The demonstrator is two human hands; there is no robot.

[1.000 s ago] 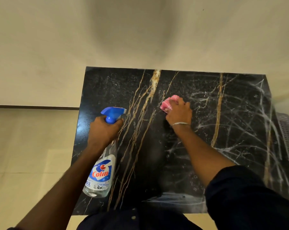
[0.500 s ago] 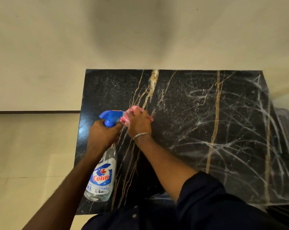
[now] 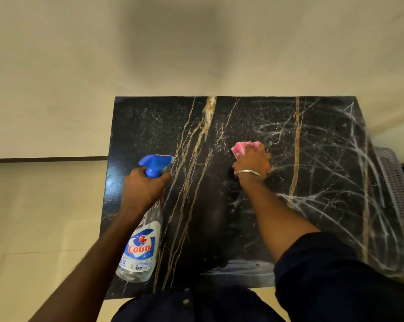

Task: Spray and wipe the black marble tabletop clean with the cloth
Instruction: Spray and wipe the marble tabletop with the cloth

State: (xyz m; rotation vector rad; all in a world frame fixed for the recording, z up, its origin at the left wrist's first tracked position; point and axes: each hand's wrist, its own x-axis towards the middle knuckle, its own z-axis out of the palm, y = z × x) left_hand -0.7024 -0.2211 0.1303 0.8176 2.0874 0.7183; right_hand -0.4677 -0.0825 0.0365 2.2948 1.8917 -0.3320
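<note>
Left hand holds clear spray bottle, seemingly nearly empty.

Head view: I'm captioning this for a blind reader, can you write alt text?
A right hand presses a pink cloth onto a black marble tabletop, while the left hand holds a blue-topped spray bottle beside it. White streaks cover the right side.

Likely a home interior, we judge. We see a black marble surface with gold and white veins pushed against a plain cream wall, a pale tiled floor with a dark skirting line, and a perforated plastic basket at the right edge. A household glass-cleaner spray bottle fits.
</note>
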